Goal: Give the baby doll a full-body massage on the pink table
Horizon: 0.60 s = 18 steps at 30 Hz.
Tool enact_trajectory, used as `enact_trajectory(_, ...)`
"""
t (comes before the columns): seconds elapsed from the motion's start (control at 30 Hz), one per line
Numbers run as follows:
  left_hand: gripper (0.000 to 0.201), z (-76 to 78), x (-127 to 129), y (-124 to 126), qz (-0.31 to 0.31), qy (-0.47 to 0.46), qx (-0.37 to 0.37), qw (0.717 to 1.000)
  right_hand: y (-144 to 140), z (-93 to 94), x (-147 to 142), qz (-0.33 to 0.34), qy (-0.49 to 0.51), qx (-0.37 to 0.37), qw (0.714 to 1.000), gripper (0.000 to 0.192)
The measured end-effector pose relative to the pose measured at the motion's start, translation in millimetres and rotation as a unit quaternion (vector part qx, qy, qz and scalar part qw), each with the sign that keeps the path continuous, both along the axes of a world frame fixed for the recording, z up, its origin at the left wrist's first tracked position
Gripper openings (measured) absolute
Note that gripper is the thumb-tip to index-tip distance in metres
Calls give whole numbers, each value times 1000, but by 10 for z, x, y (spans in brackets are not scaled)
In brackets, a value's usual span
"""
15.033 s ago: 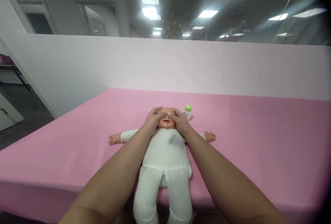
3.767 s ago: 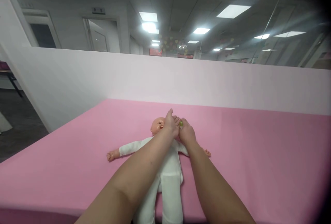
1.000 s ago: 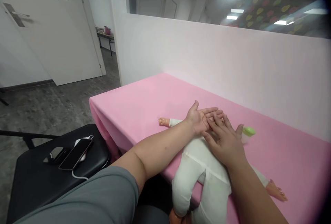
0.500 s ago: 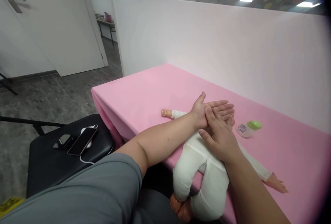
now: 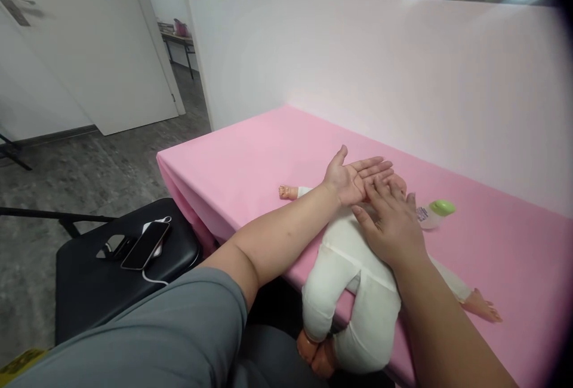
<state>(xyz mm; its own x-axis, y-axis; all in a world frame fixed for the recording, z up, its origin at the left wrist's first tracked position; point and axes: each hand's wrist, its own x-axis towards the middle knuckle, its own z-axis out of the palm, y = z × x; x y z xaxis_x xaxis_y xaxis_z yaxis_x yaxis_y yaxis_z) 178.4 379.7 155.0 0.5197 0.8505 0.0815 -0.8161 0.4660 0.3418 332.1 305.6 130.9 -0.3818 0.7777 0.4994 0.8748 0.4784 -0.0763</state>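
**Hands meet over the doll**

The left hand (image 5: 353, 178) lies flat and palm up, fingers straight, over the doll's (image 5: 353, 268) head end; it grips nothing. The right hand (image 5: 391, 227) is spread palm down, its fingertips (image 5: 378, 187) touching the left palm, its heel over the doll's chest. It too is released, with nothing in its grasp.

The doll lies on its back on the pink surface (image 5: 268, 155), in a white suit. One bare arm points toward the far left edge, the other toward the lower right. Its legs hang over the near edge, bare feet below. Its head is mostly hidden behind the two hands.

A small bottle (image 5: 434, 213) with a green cap lies on its side on the surface, just beside the right hand on the far side, apart from both hands.

To the left, off the surface, a black chair (image 5: 89, 292) carries a phone (image 5: 145, 245) with a white cable. A white wall (image 5: 358, 65) backs the surface; a door (image 5: 80, 48) stands beyond.
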Motion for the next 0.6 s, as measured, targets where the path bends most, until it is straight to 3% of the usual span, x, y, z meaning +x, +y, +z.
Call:
enact_trajectory(0.13, 74, 1, -75, 82, 68, -11, -36, 997, -51, 19, -33, 93, 9, -41, 995, 61)
enact_trajectory(0.27, 73, -26, -72, 81, 84, 4, -56, 995, -157, 45, -115, 123, -5, -59, 991, 65)
enact_trajectory(0.43, 71, -31, 134, -79, 33, 23, -55, 998, -166, 18, -132, 118, 6, -50, 992, 78)
enact_trajectory(0.6, 66, 3, 336, -216, -77, 35, -53, 995, -88, 12, -102, 8, -34, -2, 999, 74)
